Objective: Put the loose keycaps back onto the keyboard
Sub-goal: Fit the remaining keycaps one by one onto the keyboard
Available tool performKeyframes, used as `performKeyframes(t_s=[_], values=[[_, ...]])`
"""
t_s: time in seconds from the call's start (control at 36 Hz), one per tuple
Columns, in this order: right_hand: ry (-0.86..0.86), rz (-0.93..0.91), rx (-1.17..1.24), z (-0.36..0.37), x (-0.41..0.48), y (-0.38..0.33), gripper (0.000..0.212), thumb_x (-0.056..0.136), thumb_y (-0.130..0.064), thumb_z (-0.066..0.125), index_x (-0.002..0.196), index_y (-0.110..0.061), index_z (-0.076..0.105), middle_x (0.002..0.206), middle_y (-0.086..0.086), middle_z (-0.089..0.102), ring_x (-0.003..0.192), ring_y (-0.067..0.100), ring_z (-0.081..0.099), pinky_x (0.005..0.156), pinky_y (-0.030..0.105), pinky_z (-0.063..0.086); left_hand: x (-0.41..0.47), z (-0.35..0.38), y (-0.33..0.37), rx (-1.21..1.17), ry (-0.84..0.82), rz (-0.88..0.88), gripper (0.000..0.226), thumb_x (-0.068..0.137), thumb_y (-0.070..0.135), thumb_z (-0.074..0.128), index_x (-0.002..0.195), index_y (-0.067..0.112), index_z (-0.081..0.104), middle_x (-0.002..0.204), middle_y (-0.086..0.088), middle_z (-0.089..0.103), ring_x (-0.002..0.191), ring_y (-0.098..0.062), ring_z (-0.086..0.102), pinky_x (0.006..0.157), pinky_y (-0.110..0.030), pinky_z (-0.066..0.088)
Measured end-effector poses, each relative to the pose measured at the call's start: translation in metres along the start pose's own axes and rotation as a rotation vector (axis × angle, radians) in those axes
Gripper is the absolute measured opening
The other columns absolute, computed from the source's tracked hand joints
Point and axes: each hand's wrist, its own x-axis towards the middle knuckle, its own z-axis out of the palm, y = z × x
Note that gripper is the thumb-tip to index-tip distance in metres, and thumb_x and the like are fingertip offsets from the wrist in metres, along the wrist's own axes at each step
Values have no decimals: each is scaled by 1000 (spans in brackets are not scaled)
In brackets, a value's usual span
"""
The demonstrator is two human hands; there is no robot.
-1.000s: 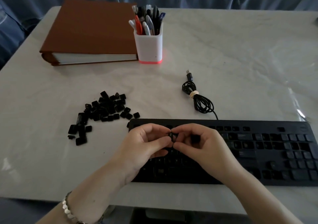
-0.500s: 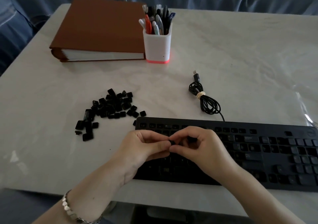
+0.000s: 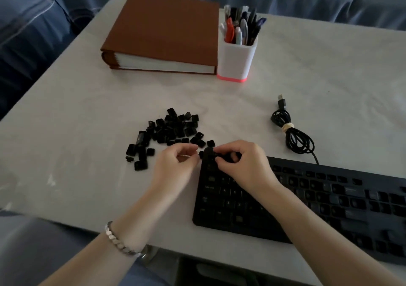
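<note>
Hands have split apart since a moment ago. The left hand (image 3: 175, 163) is now curled over the bench (image 3: 87, 110) beside the loose keycaps (image 3: 171, 129), and the right hand (image 3: 242, 164) is curled onto the far-left corner of the keyboard (image 3: 329, 197). Can't tell if either one grips a cap. Coiled cable (image 3: 295, 137) and pen cup (image 3: 237, 59) sit behind.

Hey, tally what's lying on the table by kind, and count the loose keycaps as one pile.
Keyboard: 1
Pile of loose keycaps: 1
Brown binder: 1
Pen holder: 1
Coiled cable: 1
Total: 5
</note>
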Motion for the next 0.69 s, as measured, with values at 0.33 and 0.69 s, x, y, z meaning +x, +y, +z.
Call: performKeyframes(t_s=[0.33,0.69], values=[[-59,-52,-188,1,9,-1,22,79,-10,72,100,-15,72,60,-17,43,62,-16,48,60,4,37,7,5,-8,-104,-115,-111,22,82,4,68,80,26,69,85,-5,72,85,-22,69,89,-44,52],[-111,-19,-240,1,13,-5,16,80,-13,71,95,-15,73,61,-19,44,62,-19,47,59,0,34,7,4,-10,-228,-158,-113,25,84,-4,63,79,20,69,74,3,72,68,-7,67,68,-21,55]])
